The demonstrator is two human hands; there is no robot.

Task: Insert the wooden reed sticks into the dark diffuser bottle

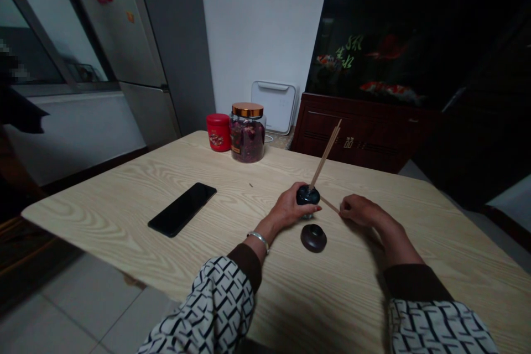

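My left hand (289, 207) is wrapped around a small dark jar (307, 195) standing on the wooden table (136, 188). Thin wooden sticks (326, 154) rise out of the jar, leaning to the upper right. My right hand (360, 211) is closed in a pinch on another thin stick (329, 204), whose tip points toward the jar. A round dark lid (313, 237) lies on the table just in front of the jar, between my hands.
A black phone (182, 208) lies flat to the left. A red tin (218, 132) and a glass jar with a copper lid (248, 132) stand at the far edge. A fridge (161, 38), a dark cabinet (357, 133) and a fish tank (373, 33) are behind.
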